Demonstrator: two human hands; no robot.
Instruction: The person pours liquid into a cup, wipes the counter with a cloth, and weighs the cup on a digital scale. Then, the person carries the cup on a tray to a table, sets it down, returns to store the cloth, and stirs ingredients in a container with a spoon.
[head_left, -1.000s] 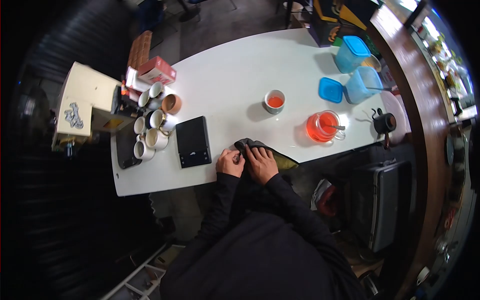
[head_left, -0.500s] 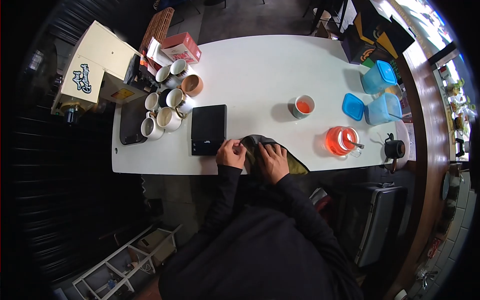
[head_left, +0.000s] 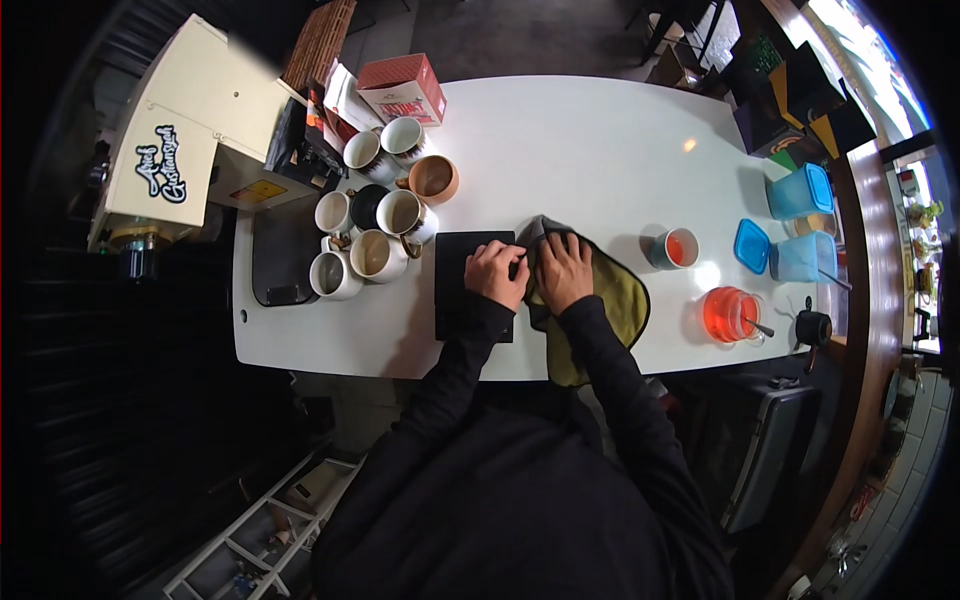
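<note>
The grey-and-olive fabric cloth (head_left: 618,305) reaches the white tabletop's (head_left: 570,130) near edge; the right hand (head_left: 563,272) lies open on it; the left hand (head_left: 497,272) curls above the flat black rectangular device (head_left: 458,315), its grip unclear.

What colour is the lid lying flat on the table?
The lid is blue, clearest in the current head view.

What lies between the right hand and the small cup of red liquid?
In the head view, part of the cloth lies next to the right hand; beyond its edge, the white tabletop is bare up to the cup.
</note>
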